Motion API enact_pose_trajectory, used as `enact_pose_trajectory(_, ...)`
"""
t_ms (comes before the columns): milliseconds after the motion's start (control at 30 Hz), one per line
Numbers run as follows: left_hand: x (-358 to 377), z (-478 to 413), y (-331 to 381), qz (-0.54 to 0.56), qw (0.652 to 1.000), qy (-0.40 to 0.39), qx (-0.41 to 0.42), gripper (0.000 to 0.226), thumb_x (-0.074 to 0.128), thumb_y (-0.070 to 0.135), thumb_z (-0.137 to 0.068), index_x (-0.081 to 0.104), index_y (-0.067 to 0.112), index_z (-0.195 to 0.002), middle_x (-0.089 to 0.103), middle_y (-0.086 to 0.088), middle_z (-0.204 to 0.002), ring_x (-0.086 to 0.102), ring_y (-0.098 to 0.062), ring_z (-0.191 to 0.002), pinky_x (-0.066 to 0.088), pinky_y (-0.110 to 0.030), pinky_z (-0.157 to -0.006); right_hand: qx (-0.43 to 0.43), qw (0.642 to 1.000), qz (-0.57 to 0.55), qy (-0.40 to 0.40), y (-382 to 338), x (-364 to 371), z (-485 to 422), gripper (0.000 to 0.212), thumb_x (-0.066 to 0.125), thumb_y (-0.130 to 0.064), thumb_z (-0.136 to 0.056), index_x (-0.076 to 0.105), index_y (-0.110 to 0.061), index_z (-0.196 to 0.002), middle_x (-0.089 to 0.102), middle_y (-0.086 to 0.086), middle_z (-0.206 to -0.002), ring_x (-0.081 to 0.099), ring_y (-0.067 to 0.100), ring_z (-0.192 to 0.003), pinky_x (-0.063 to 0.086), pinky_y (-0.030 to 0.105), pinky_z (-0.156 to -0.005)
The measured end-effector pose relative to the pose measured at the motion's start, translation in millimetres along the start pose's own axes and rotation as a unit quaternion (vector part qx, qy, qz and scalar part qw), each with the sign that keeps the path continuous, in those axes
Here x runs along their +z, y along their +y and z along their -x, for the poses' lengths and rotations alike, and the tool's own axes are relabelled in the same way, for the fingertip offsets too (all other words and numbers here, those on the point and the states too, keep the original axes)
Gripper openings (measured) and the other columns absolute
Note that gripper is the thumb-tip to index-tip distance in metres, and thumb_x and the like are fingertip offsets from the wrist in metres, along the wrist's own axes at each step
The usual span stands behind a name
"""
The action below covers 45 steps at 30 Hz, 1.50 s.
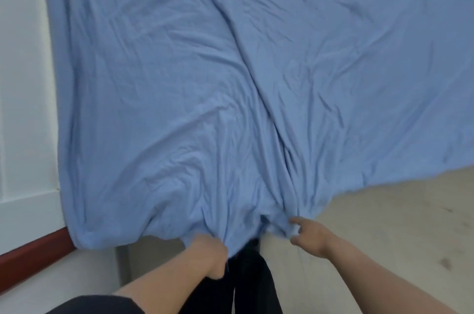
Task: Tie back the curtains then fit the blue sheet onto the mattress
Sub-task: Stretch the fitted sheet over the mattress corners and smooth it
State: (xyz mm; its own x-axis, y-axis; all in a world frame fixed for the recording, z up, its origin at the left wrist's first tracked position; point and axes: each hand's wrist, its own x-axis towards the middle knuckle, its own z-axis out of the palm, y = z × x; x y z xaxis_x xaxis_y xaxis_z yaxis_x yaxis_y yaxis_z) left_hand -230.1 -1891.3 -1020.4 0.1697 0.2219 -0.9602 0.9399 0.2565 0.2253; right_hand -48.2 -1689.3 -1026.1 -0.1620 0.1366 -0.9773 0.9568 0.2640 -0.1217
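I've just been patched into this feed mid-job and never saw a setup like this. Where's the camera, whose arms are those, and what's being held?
No machine here: a person works with bare hands, and the one picture comes from a camera on their head, looking forward and down. Both arms rising from the bottom are theirs. The wrinkled blue sheet fills most of the view, spread out ahead beside a white wall. The left hand grips a bunch of its near edge. The right hand is open, fingers at the edge, not clearly holding it. I cannot see the mattress itself. Dark trousers show below.
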Motion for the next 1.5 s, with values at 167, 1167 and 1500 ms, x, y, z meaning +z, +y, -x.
enact_pose_trajectory(167,-16,-8,-17,0.134,0.983,0.123,-0.013,0.015,0.039,0.024,-0.093,0.052,0.017,-0.092,0.059,-0.002,-0.096,0.058,-0.023,-0.09,0.043,-0.035,-0.073,0.027,0.988,-0.121,0.089,0,-6,-6,0.045,0.054,-0.026,-0.092,0.054,-0.016,-0.135,0.06,0.006,-0.126,0.058,0.022,-0.117,0.043,0.029,-0.095)
enact_pose_trajectory(1167,-457,-115,525,0.17,0.923,0.342,0.048,0.018,0.05,0.019,-0.092,0.058,0.024,-0.108,0.062,0.008,-0.087,0.061,-0.014,-0.078,0.047,-0.03,-0.072,0.061,0.789,-0.492,0.364,542,-347,124,0.017,0.051,-0.027,-0.082,0.062,-0.015,-0.076,0.07,0.001,-0.072,0.07,0.024,-0.07,0.059,0.039,-0.072)
enact_pose_trajectory(1500,-665,-189,679,0.134,0.919,0.359,0.091,0.022,0.045,0.021,-0.098,0.059,0.022,-0.115,0.056,0.012,-0.086,0.057,-0.006,-0.072,0.052,-0.031,-0.072,0.096,0.759,-0.543,0.346,717,-503,113,0.015,0.052,-0.025,-0.086,0.063,-0.017,-0.078,0.071,-0.001,-0.068,0.072,0.02,-0.067,0.06,0.037,-0.07)
